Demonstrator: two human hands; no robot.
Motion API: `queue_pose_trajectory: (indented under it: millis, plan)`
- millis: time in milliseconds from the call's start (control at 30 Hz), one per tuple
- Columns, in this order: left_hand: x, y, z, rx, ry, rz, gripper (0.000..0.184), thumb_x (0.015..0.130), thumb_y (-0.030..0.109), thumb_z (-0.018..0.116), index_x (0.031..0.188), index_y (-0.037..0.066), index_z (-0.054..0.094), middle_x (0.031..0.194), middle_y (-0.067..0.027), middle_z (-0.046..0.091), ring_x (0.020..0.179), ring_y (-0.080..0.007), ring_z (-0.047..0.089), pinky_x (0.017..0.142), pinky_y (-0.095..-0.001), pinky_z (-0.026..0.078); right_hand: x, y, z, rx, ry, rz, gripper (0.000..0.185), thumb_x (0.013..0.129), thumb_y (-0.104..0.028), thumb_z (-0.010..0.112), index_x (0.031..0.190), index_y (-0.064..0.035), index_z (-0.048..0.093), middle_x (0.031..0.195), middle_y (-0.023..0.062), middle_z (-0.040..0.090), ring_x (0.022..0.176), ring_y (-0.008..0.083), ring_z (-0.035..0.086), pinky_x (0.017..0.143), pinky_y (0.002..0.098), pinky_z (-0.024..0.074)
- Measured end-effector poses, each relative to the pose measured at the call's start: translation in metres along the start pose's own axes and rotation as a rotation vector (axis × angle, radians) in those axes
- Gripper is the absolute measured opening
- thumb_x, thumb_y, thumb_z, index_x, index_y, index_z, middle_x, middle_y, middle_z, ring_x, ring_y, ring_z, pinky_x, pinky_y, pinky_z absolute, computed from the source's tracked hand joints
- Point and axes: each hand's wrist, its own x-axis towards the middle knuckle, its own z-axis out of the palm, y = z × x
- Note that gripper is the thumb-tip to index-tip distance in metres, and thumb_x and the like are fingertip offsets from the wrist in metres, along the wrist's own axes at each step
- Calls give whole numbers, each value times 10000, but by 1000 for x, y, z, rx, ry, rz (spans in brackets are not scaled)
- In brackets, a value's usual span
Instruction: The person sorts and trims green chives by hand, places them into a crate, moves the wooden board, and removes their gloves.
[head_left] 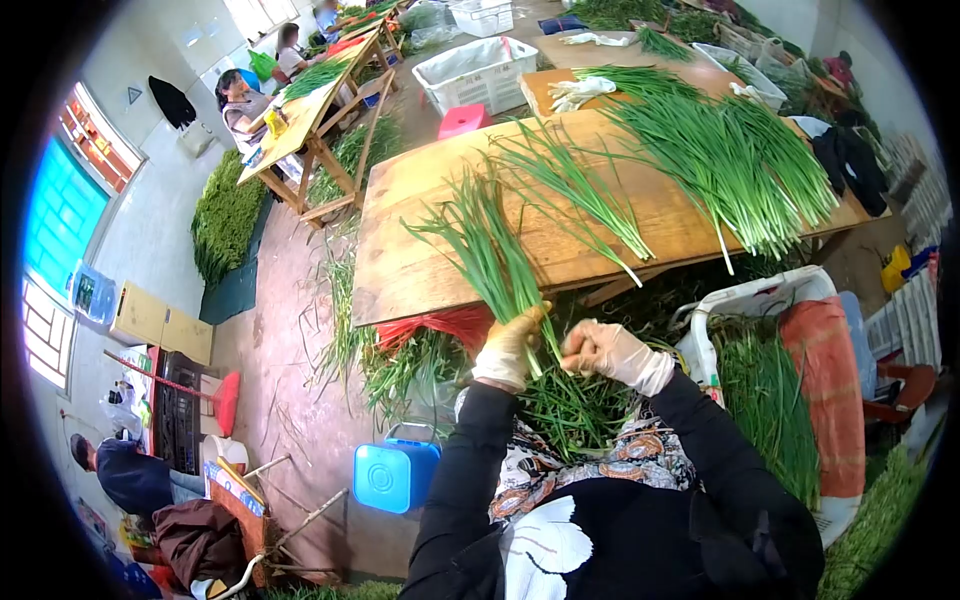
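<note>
My left hand (513, 350), in a pale glove, is closed round a bunch of garlic chives (490, 255). Its leaves lie on the table edge, pointing away from me, and the white stem ends stick out below my fist. Close by on the right, my gloved right hand (607, 352) has its fingers curled and pinched beside those stem ends; what is between them is too small to make out. A few loose chives (590, 195) lie on the wooden table (410, 230), and a large pile of chives (730, 160) covers its right part.
Right of my lap stands a white basket (710, 340) of chives with a red cloth (825, 390). A blue box (395, 472) is on the floor to the left. Leaf scraps (570, 410) lie on my lap. Several people sit further off, one person (245, 110) at another table.
</note>
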Motion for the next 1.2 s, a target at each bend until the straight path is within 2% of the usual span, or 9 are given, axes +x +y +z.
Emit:
queue_pose_trajectory:
  millis: [167, 233, 267, 467, 600, 667, 733, 1067, 1200]
  plan:
    - [-4, -2, 7, -15, -35, -62, 147, 738, 110, 619, 848, 41, 551, 627, 33, 503, 457, -27, 396, 383, -142, 292, 30, 21, 2, 58, 41, -20, 364, 756, -379, 581, 808, -22, 530, 581, 67, 534, 512, 107, 513, 488, 253, 411]
    - [-2, -5, 2, -45, -23, -70, 160, 741, 108, 617, 865, 32, 551, 631, 29, 507, 459, -29, 402, 388, -140, 305, 48, 43, 4, -190, 403, -615, 255, 807, -281, 538, 863, -33, 551, 610, 71, 552, 498, 102, 505, 470, 232, 417]
    - [0, -7, -3, -77, -8, -79, 174, 743, 105, 616, 881, 23, 550, 634, 25, 511, 461, -31, 409, 393, -139, 317, 45, 33, -1, 657, 310, -133, 166, 836, -201, 496, 914, -72, 565, 638, 59, 570, 481, 94, 496, 444, 209, 413]
    - [2, 0, -33, -143, -77, -76, 307, 743, 94, 605, 1011, -23, 512, 907, -57, 576, 542, -56, 469, 482, -163, 411, 22, 20, -74, 399, 962, -207, 209, 830, -264, 504, 814, -68, 575, 647, 25, 571, 451, 66, 457, 394, 187, 358]
    - [2, 7, -37, -98, -44, -105, 261, 728, 93, 630, 956, 22, 523, 873, -54, 584, 548, -41, 443, 438, -151, 362, -18, 22, -106, 538, 465, 131, 396, 762, -441, 544, 658, -58, 560, 621, 32, 545, 454, 96, 480, 433, 204, 365]
    - [7, 2, -31, -75, -34, -55, 240, 728, 76, 621, 946, 28, 531, 845, -44, 586, 538, -48, 444, 435, -152, 353, -20, 8, -85, -206, -29, 247, 471, 734, -502, 541, 641, -40, 547, 623, 52, 541, 481, 114, 514, 464, 228, 396]
    - [11, -4, -21, -65, -22, -38, 242, 744, 76, 596, 969, 10, 536, 930, -63, 590, 493, -67, 460, 449, -175, 389, -7, 18, -55, 36, 12, 128, 336, 732, -338, 626, 768, -9, 569, 635, 28, 552, 526, 77, 526, 474, 192, 409]
    - [10, -21, -7, -71, 6, 15, 206, 737, 64, 599, 920, -7, 538, 731, -38, 562, 539, -104, 491, 482, -213, 424, 37, 33, 10, 508, 74, 114, 336, 810, -340, 526, 742, -11, 540, 571, 17, 528, 490, 90, 484, 463, 215, 370]
    - [4, -17, 5, 55, -41, -17, 186, 731, 56, 605, 893, -21, 559, 691, -12, 561, 494, -83, 464, 466, -193, 407, 32, 33, 16, 63, 239, -27, 319, 818, -328, 512, 717, -27, 537, 613, 59, 532, 484, 138, 501, 474, 244, 392]
